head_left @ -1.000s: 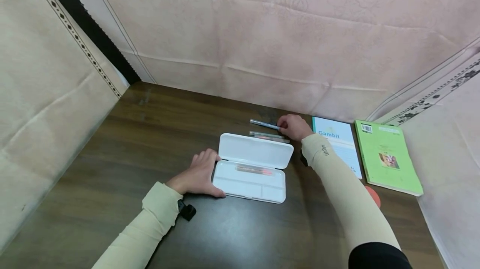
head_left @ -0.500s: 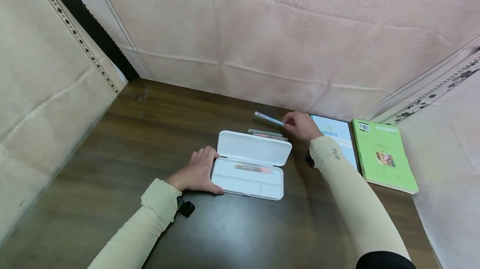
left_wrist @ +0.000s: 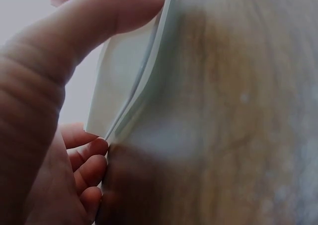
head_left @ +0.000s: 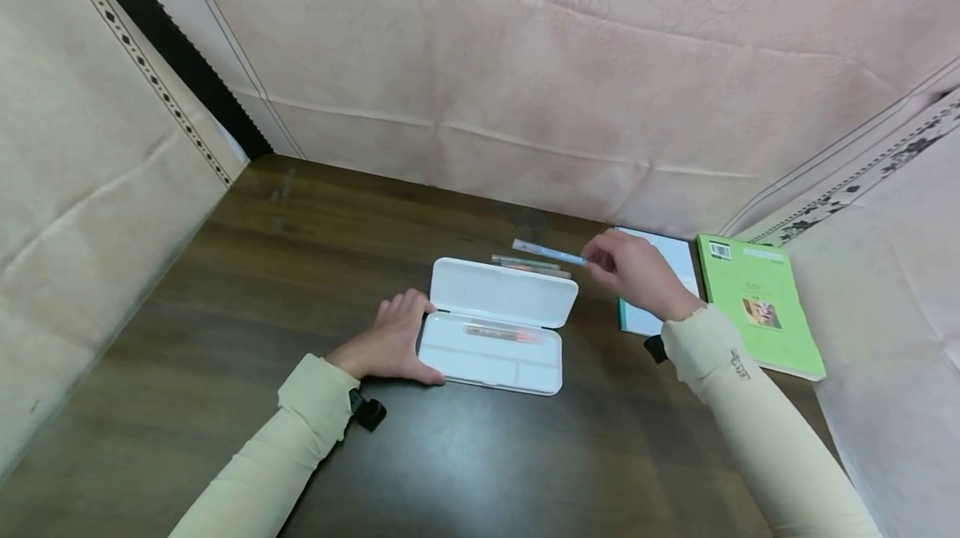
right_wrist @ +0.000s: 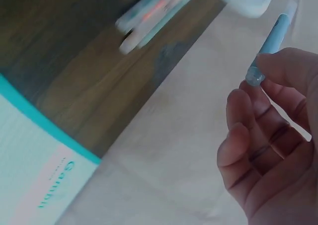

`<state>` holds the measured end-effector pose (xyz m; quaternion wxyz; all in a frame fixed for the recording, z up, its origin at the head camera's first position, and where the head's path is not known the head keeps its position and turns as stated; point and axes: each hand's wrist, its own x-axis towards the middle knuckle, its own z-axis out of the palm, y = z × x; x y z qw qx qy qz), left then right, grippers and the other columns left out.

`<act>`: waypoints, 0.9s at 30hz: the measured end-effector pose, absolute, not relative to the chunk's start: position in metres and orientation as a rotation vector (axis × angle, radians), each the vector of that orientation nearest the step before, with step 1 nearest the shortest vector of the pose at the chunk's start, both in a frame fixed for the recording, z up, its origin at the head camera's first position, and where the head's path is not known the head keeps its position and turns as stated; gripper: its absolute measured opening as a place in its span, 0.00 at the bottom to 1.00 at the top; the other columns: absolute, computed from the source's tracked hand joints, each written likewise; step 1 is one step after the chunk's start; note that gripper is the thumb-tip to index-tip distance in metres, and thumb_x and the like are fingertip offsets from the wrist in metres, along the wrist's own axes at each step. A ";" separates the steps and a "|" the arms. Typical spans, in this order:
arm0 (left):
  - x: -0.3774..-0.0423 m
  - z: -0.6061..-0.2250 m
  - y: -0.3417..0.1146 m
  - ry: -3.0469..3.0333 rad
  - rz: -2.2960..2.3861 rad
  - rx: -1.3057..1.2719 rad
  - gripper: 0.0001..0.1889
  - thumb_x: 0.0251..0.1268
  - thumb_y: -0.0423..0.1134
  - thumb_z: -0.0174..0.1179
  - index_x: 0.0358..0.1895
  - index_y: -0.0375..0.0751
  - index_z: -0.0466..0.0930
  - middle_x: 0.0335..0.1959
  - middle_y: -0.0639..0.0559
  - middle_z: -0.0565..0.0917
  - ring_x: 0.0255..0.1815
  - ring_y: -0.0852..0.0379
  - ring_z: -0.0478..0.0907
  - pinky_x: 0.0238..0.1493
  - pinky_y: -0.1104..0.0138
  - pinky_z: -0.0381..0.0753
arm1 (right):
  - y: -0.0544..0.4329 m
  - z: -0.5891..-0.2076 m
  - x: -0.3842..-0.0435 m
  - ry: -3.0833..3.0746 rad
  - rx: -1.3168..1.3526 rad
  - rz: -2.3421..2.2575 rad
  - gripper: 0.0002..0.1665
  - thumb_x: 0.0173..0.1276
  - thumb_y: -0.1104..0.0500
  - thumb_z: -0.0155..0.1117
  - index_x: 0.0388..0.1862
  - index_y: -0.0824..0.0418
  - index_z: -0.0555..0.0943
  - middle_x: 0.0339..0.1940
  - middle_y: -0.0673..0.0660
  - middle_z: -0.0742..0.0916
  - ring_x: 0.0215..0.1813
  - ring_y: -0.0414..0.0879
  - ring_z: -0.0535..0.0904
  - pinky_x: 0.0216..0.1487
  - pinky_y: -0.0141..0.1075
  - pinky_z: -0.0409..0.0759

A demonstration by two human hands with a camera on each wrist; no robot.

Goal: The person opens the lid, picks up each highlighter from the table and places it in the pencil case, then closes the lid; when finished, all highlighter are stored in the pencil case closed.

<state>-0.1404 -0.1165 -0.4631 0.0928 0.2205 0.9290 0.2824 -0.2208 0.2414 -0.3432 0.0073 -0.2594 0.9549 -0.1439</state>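
A white pencil case (head_left: 480, 365) lies unfolded on the table, its lid (head_left: 504, 292) laid back. Inside is a clear-barrelled pen (head_left: 498, 333) with a pinkish-orange end. My left hand (head_left: 396, 336) grips the case's left end, thumb at the front corner and fingers at the back; the left wrist view shows the thumb (left_wrist: 104, 16) along its edge. Raised above the table, a light-blue pen (head_left: 549, 251) is pinched by its right end between thumb and fingertips of my right hand (head_left: 633, 270). Several more pens (head_left: 529, 264) lie just behind the lid, partly hidden by it.
A pale-blue book (head_left: 641, 319) marked "Gambit" in the right wrist view lies partly under my right hand. Beside it is a green book (head_left: 761, 309). Cloth walls (head_left: 450, 105) enclose the brown wooden table (head_left: 337, 221) at the back and sides.
My right hand has lifted the light-blue pen off the table and moved right and slightly nearer, over the pale-blue book. My left hand stays on the pencil case.
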 end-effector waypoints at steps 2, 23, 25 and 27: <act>-0.140 -0.462 -0.117 2.761 0.837 0.651 0.50 0.33 0.65 0.76 0.57 0.41 0.63 0.50 0.48 0.67 0.47 0.53 0.61 0.48 0.60 0.57 | 0.235 -0.339 -0.209 3.006 -0.909 -0.444 0.07 0.66 0.60 0.66 0.42 0.59 0.83 0.35 0.52 0.83 0.32 0.43 0.75 0.36 0.38 0.77; -0.140 -0.462 -0.116 2.775 0.826 0.648 0.49 0.33 0.65 0.76 0.57 0.41 0.63 0.50 0.48 0.67 0.47 0.53 0.61 0.48 0.60 0.57 | 0.209 -0.413 -0.141 2.866 -1.046 -0.275 0.11 0.62 0.55 0.72 0.43 0.54 0.85 0.39 0.49 0.85 0.33 0.39 0.78 0.40 0.34 0.82; -0.139 -0.462 -0.116 2.772 0.826 0.648 0.49 0.33 0.65 0.76 0.56 0.41 0.63 0.50 0.49 0.67 0.47 0.53 0.61 0.48 0.60 0.57 | 0.207 -0.415 -0.140 2.875 -1.035 -0.266 0.12 0.62 0.55 0.73 0.43 0.53 0.85 0.40 0.50 0.85 0.35 0.40 0.79 0.42 0.36 0.83; -0.138 -0.463 -0.115 2.769 0.824 0.645 0.49 0.33 0.65 0.76 0.57 0.41 0.63 0.50 0.49 0.67 0.47 0.53 0.61 0.48 0.60 0.57 | 0.207 -0.417 -0.140 2.887 -0.997 -0.271 0.12 0.61 0.55 0.73 0.43 0.53 0.84 0.39 0.49 0.85 0.34 0.40 0.79 0.41 0.36 0.82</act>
